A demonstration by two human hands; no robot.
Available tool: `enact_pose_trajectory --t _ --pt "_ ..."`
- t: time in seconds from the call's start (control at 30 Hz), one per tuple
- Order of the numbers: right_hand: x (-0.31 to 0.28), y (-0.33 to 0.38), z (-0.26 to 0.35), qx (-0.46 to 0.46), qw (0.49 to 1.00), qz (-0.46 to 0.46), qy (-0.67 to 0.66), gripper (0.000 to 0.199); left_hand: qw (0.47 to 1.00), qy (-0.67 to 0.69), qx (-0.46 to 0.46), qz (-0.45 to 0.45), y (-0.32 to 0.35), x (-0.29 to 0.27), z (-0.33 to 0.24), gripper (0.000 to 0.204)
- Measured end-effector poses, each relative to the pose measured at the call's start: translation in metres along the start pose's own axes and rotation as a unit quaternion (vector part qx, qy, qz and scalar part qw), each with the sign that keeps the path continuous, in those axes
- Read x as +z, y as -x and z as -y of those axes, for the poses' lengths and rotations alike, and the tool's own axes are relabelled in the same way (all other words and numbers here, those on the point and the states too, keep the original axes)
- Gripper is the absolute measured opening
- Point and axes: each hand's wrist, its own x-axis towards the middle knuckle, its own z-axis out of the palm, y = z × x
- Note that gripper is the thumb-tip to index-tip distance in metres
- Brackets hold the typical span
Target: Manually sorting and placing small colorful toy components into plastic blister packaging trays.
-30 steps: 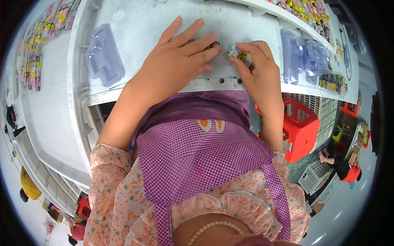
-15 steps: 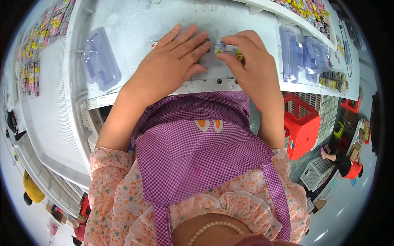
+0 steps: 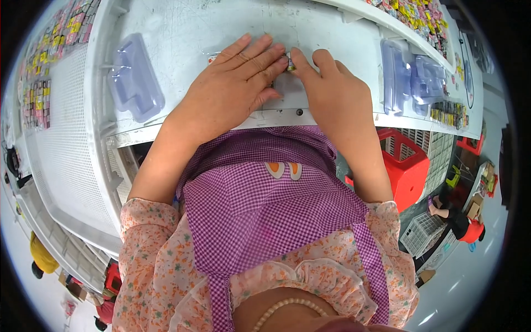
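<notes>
Right hand (image 3: pixel 336 94) has shifted left since the last frame; it now meets the left hand's fingertips across a small pack (image 3: pixel 290 62). Left hand (image 3: pixel 224 94) is about where it was: palm down, fingers extended and slightly spread, not gripping. Pack sits on the table (image 3: pixel 182 30), between the two hands, partly covered. Right index finger touches it; can't tell if the fingers are pinching it, thumb hidden. White-and-red end (image 3: pixel 212 58) pokes out past the left index finger. Clear tray (image 3: pixel 136 80) left, two more right, well apart from the hands.
</notes>
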Motion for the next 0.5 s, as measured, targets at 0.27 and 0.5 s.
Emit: enact_pose_trajectory --t 0.27,0.5 --pt "0.003 -0.011 -0.013 -0.030 0.994 0.011 -0.101 0.030 1.000 0.001 -0.005 -0.005 0.001 0.000 0.001 0.050" --pt "-0.002 -0.021 -0.015 -0.075 0.993 0.068 -0.061 0.022 0.999 0.006 0.003 -0.035 0.000 0.003 0.002 0.043"
